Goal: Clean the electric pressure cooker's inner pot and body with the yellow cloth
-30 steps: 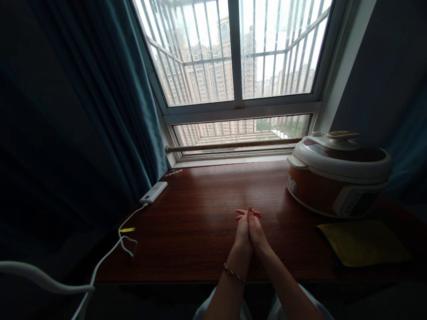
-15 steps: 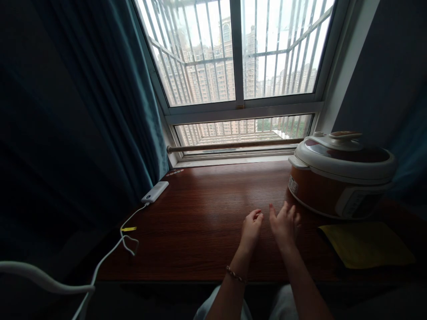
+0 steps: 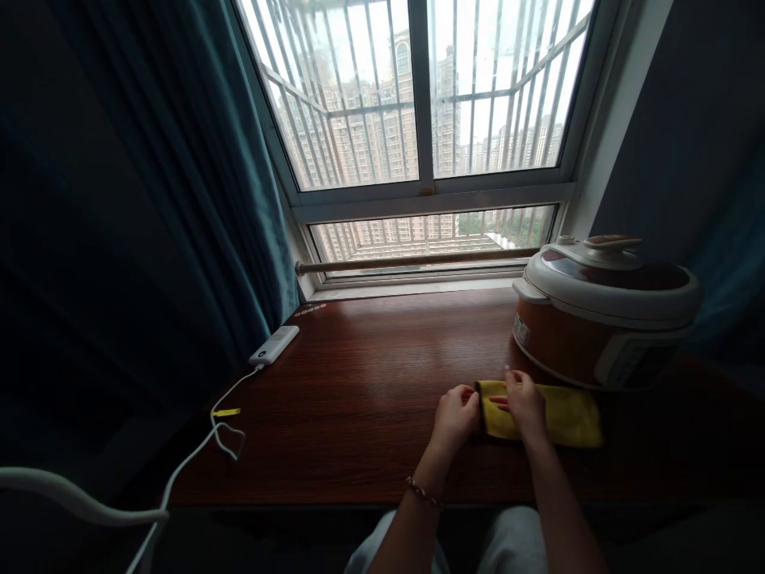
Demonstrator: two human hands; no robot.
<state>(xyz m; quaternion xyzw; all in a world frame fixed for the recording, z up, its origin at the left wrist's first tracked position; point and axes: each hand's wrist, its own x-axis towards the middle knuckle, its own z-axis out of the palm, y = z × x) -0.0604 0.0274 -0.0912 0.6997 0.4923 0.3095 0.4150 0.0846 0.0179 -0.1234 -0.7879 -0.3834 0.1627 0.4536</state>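
Observation:
A yellow cloth (image 3: 570,416) with a dark left edge lies as a long strip on the brown wooden table, in front of the cooker. At that dark edge is my left hand (image 3: 455,418), its fingers curled and closed on the cloth's end. A beaded bracelet (image 3: 421,492) circles the left wrist. My right hand (image 3: 526,408) rests over the left part of the cloth with fingers stretched apart, covering some of it.
An orange and white electric cooker (image 3: 603,319) stands at the right, close behind the cloth. On the left, a white power bank (image 3: 275,345) has a white cable (image 3: 185,470) with a yellow tag (image 3: 227,412). A blue curtain (image 3: 239,207) hangs beside the barred window.
The yellow cloth has moved left from the table's right side and now forms a narrower strip under my right hand. My left hand has closed at its edge.

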